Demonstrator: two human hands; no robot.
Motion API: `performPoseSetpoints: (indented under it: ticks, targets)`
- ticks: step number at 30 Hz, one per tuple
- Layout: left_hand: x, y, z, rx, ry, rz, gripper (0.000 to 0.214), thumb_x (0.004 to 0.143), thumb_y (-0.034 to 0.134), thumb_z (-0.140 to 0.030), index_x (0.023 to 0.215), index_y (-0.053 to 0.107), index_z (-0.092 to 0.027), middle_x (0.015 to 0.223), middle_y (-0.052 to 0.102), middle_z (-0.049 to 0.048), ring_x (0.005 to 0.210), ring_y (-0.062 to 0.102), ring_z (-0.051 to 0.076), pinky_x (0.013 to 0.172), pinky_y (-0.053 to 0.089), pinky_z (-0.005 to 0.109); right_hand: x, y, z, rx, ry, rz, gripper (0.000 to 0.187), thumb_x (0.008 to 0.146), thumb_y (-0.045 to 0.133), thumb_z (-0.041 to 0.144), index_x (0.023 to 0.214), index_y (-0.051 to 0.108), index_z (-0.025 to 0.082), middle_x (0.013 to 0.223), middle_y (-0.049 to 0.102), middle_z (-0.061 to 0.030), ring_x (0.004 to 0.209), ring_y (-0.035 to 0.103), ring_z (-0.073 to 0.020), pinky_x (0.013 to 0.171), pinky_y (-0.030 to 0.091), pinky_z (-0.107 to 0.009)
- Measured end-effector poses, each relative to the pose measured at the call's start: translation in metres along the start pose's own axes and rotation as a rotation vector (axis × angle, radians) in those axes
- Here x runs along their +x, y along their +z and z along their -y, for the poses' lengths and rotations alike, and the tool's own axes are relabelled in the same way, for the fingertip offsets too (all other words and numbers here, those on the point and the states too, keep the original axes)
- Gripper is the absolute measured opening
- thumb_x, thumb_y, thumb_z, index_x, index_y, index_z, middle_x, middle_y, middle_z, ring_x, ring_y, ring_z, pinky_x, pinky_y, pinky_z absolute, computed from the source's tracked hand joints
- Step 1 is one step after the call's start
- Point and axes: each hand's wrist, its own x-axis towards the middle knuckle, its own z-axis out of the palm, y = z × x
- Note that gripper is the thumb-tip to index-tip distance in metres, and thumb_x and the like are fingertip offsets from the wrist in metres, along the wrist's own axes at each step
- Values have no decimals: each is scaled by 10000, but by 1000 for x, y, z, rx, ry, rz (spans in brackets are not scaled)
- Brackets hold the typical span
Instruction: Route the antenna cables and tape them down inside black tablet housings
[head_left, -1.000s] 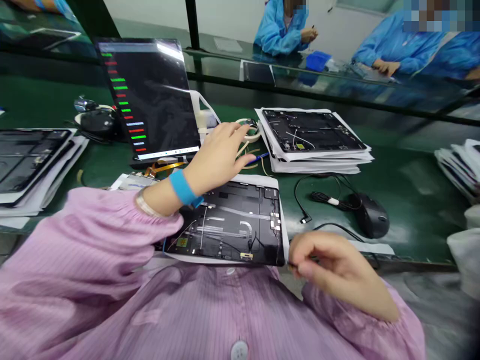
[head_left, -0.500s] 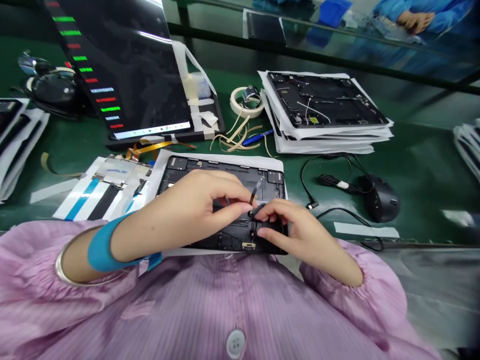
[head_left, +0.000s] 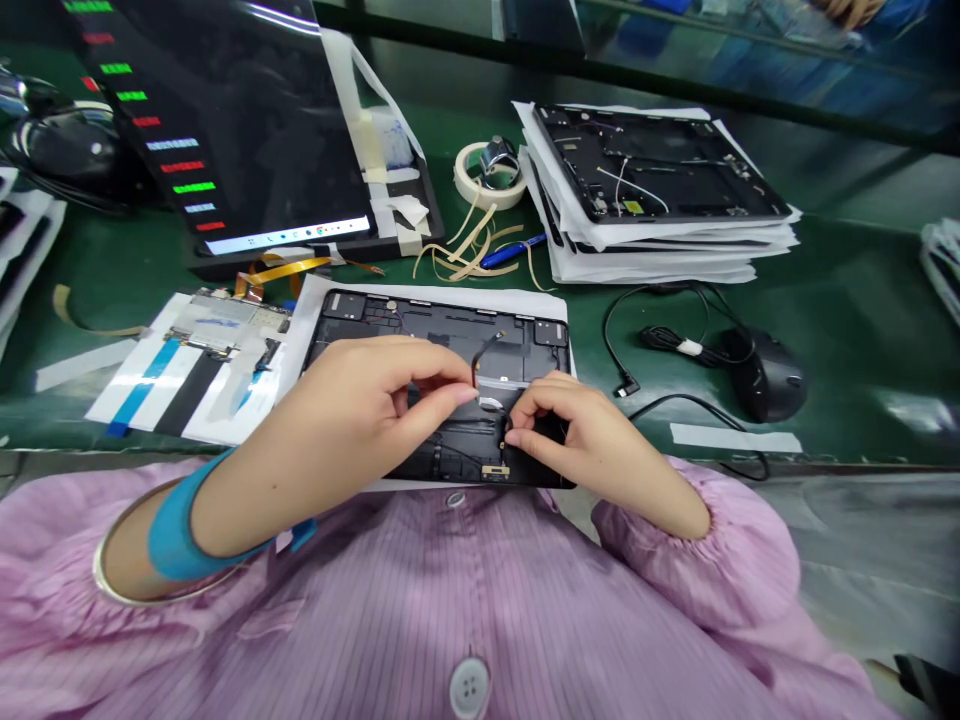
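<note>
A black tablet back housing (head_left: pixel 442 322) lies on white paper in front of me, its inner side up with small parts along its edges. My left hand (head_left: pixel 397 395) is over its middle, thumb and forefinger pinching a thin dark flex cable (head_left: pixel 486 350) whose free end sticks up. Lower on the right half of the housing is my right hand (head_left: pixel 562 425). Its thumb and forefinger are closed beside a dark strip; what is between them is too small to make out. A small gold-coloured part (head_left: pixel 495 471) sits near the housing's front edge.
A lit screen (head_left: pixel 247 130) stands behind on the left, a circuit board (head_left: pixel 232 325) below it. Farther back are a tape roll (head_left: pixel 471 195), a blue pen (head_left: pixel 514 251) and stacked housings (head_left: pixel 660 165). On the right lie a mouse (head_left: pixel 769 375) and its cable.
My left hand has shifted left with the flex cable, which now shows more of its length. My right hand has moved slightly left, its thumb and forefinger closer together. The view has tilted down.
</note>
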Motion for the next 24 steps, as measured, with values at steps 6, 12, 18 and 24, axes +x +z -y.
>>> performPoseSetpoints:
  ticks: [6, 12, 18, 24]
  targets:
    - [-12, 2, 17, 243, -10, 32, 151, 859, 541, -281, 950, 658, -258, 948, 704, -27, 790, 627, 173, 687, 437, 289, 2, -3, -2, 43, 52, 37, 116, 801, 643, 185, 704, 581, 194, 720, 595, 27, 770, 525, -130, 705, 395, -257]
    - [-34, -1, 8, 293, -78, 34, 206, 892, 483, -336, 863, 664, -241, 793, 672, -13, 677, 599, 171, 598, 409, 294, 1, -4, -1, 101, 127, 54, 104, 804, 627, 189, 704, 598, 196, 720, 595, 22, 772, 536, -134, 690, 396, -259]
    - [-48, 41, -15, 59, 196, 416, 223, 920, 442, -262, 935, 664, -247, 895, 659, -4, 726, 624, 157, 615, 461, 280, 1, -1, -1, 67, 111, 24, 94, 809, 619, 202, 716, 609, 190, 707, 579, 18, 740, 527, -135, 701, 397, -276]
    - [-40, 56, -17, 23, -9, 231, 282, 939, 402, -287, 1139, 594, -234, 879, 638, 16, 711, 613, 149, 628, 490, 277, 1, -2, -2, 67, 100, 55, 102, 812, 617, 199, 712, 604, 195, 683, 567, 20, 731, 520, -139, 689, 390, -275]
